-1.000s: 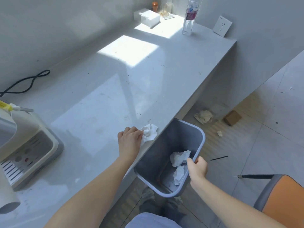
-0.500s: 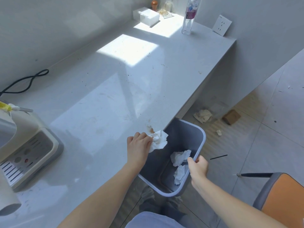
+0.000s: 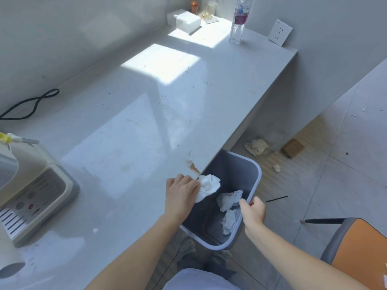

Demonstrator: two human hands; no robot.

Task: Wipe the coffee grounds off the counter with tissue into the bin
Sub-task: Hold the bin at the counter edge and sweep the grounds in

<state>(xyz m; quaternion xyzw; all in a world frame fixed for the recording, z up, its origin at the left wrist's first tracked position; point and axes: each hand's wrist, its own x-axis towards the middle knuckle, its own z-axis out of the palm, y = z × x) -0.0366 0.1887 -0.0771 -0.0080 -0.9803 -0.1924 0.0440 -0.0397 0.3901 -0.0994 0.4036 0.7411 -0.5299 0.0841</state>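
Left hand (image 3: 181, 192) clutches crumpled tissue (image 3: 207, 186) over the bin (image 3: 249, 164); right hand (image 3: 253, 212) grips its rim.

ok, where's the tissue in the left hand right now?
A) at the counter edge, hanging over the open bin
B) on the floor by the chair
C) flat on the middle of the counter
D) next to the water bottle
A: the left hand grips the tissue at the edge of the counter, and it hangs over the bin, which the right hand holds by the rim.
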